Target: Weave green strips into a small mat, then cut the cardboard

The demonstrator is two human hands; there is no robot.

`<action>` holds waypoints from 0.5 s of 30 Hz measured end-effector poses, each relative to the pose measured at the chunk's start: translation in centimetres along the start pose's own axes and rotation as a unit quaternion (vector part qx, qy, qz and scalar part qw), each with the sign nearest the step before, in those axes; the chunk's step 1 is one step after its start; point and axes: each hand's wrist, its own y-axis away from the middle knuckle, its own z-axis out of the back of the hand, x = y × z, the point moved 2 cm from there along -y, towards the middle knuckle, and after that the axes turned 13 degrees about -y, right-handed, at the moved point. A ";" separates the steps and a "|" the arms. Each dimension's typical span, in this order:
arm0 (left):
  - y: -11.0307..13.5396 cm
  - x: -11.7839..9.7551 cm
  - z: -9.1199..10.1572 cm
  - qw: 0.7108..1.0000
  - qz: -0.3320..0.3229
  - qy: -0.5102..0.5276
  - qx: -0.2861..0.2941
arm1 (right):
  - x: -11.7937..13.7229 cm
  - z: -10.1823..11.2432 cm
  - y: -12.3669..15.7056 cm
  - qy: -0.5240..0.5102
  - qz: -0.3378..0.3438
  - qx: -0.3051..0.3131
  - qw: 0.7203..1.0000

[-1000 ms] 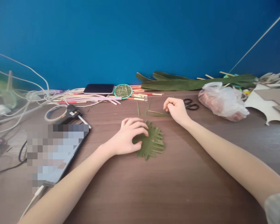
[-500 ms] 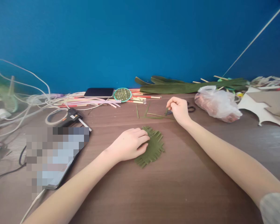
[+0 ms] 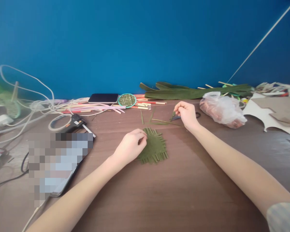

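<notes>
A small woven mat of green leaf strips (image 3: 155, 148) lies on the brown table (image 3: 174, 193). My left hand (image 3: 131, 146) rests on its left edge with fingers curled, pinching the mat's upper left corner. My right hand (image 3: 187, 114) is farther back, fingers closed in a pinch on a thin green leaf strip (image 3: 172, 116). More loose leaf strips (image 3: 157, 121) lie on the table just left of that hand. Black scissors (image 3: 197, 114) are mostly hidden behind my right hand.
Long green leaves (image 3: 195, 91) lie along the blue wall. A plastic bag (image 3: 221, 110) and cardboard pieces (image 3: 275, 111) are at right. At left are a phone (image 3: 103, 98), a round woven coaster (image 3: 127, 100), sticks, cables, a glue gun (image 3: 74, 121) and a tablet (image 3: 58, 161).
The mat has been turned on the table under my left hand, which shifted to its upper left corner. My right hand has picked up a thin leaf strip near the scissors.
</notes>
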 end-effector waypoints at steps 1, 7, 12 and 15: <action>0.0 0.0 0.1 1.000 -0.009 -0.001 -0.013 | 0.2 -0.3 0.2 0.017 -0.008 0.026 0.999; 0.1 0.0 -0.5 0.992 -0.095 -0.076 0.019 | 2.0 -5.2 3.0 0.175 0.007 0.254 0.951; 0.1 0.2 -0.9 0.990 -0.115 -0.075 0.026 | 2.7 -9.4 4.1 0.302 0.017 0.253 0.919; 0.1 0.6 -0.9 0.992 -0.114 -0.049 0.013 | 2.4 -10.7 3.9 0.342 0.019 0.261 0.903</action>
